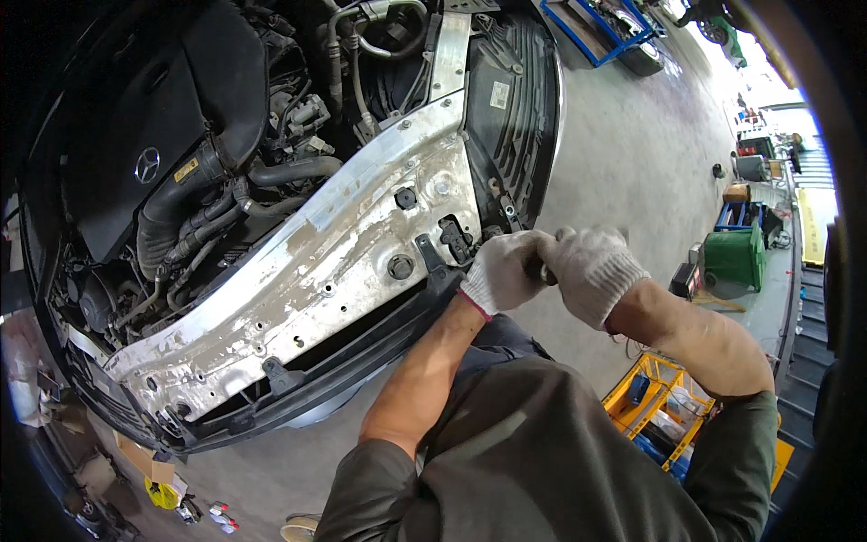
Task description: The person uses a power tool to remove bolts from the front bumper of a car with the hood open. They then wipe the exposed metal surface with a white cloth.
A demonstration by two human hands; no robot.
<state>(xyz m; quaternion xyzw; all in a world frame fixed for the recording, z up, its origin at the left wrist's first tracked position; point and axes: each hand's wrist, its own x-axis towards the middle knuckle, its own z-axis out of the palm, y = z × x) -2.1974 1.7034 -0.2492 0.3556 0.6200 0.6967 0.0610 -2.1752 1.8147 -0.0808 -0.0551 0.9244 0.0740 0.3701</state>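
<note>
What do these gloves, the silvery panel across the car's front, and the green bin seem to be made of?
The gloves look like matte knit fabric, ribbed at the wrist. The silvery panel seems metal, shiny with dull, worn patches. The green bin is probably plastic, evenly coloured, though distant.

The left hand (506, 274) and right hand (589, 271) wear off-white knit gloves, the right cuff (621, 294) ribbed, the left cuff (475, 307) edged pinkish red. Dark olive-grey shirt (551, 452); loose sleeves (372, 488) reaching about the elbows, forearms (424, 379) bare. Dark trousers (508, 337).
</note>
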